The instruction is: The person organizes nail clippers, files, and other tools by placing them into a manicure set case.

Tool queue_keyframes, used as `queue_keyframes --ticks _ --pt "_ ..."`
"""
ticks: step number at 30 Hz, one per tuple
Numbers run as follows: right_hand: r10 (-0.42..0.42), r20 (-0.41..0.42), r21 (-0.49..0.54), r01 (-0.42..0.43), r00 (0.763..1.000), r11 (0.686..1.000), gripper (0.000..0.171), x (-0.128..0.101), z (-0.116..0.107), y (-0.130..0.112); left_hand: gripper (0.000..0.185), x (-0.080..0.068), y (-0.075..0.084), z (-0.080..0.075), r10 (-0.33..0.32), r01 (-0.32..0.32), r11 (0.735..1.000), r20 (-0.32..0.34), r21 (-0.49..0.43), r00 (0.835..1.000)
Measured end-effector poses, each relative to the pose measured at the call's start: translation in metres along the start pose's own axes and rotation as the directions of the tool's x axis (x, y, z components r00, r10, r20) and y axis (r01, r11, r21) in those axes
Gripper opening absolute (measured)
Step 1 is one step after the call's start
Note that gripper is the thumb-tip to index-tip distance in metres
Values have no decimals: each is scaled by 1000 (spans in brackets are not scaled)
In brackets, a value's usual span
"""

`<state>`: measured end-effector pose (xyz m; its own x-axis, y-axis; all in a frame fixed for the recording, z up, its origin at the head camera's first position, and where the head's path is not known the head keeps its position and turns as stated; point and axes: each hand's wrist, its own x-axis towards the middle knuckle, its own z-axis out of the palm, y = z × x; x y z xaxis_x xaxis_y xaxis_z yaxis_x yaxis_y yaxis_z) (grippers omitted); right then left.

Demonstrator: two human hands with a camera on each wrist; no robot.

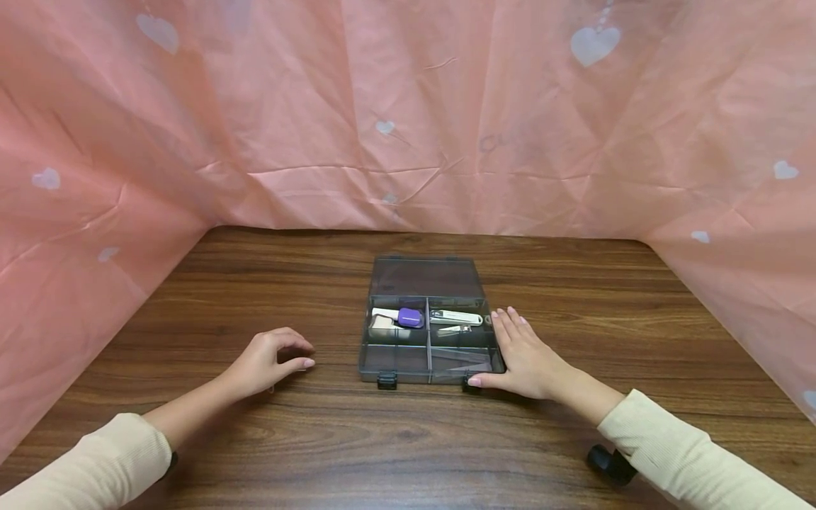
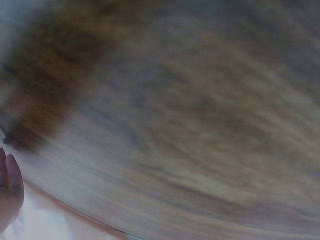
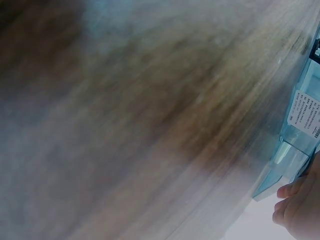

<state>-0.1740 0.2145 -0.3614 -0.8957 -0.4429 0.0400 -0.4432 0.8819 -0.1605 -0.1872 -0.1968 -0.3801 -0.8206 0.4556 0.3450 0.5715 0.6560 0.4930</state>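
A smoky clear plastic box [image 1: 428,360] with several compartments and two dark front latches lies on the wooden table. Inside, I see a white item with a purple cap [image 1: 411,317], nail clippers [image 1: 456,317], a smaller clipper-like piece [image 1: 455,329] and thin strips [image 1: 455,358]. My right hand [image 1: 530,361] rests against the box's right side, fingers extended and thumb by the right latch. In the right wrist view, the box bears a printed white label [image 3: 305,114]. Left of the box, my left hand [image 1: 270,360] is loosely bent and holds nothing.
The brown wooden table [image 1: 331,446] surrounds the box. Pink cloth [image 1: 421,106] with pale hearts hangs behind and along both sides. A black object [image 1: 610,465] shows under my right sleeve.
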Motion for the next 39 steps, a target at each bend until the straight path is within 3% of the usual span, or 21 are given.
queue_keyframes --ticks 14,25,39 --pt "-4 -4 2 4 1000 1000 110 1 -1 0 19 -7 -7 -3 -21 20 999 22 30 1000" --pt "11 3 -1 -11 1000 1000 111 0 -1 0 17 -11 -11 -6 44 -47 995 25 88 999" --pt "0 -2 3 0 1000 1000 110 0 0 0 16 -15 -12 -7 48 -51 995 41 86 998"
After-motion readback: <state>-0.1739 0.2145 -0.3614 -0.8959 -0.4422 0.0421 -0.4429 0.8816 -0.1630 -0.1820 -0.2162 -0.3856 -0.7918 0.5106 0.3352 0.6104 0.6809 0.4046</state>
